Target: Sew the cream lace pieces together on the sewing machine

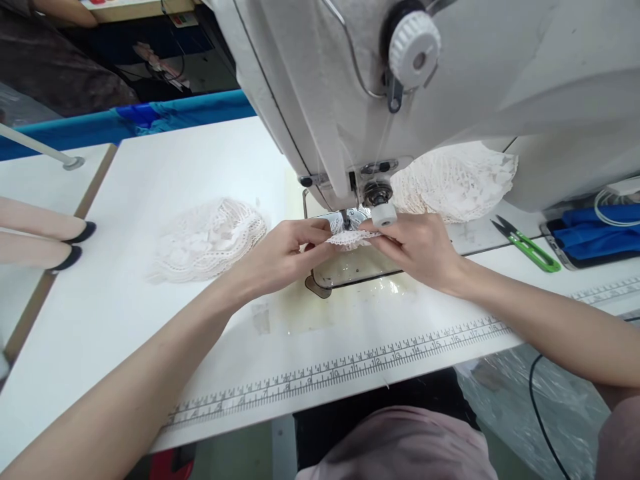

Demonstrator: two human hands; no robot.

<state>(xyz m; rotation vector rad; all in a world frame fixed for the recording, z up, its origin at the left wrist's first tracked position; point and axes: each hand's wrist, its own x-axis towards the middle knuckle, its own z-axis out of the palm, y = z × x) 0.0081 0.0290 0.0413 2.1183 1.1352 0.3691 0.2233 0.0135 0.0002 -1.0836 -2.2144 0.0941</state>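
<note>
A strip of white lace trim (351,237) lies under the presser foot (346,219) of a sewing machine (320,100). My left hand (295,250) pinches the strip's left end between thumb and fingers. On the other side, my right hand (415,243) grips the right end close beside the needle area. Both hands rest low over the metal machine bed (350,272). One heap of white lace (210,237) sits on the table left of my left hand. Another lace heap (455,180) is behind my right hand, partly hidden by the machine head.
Green-handled snips (530,247) lie at the right, beside a phone-like tray (565,257) with blue cloth (600,230). A printed ruler (350,367) runs along the front table edge (280,408). Pale rods with black tips (75,243) stick in from the left. Another person (55,60) is beyond.
</note>
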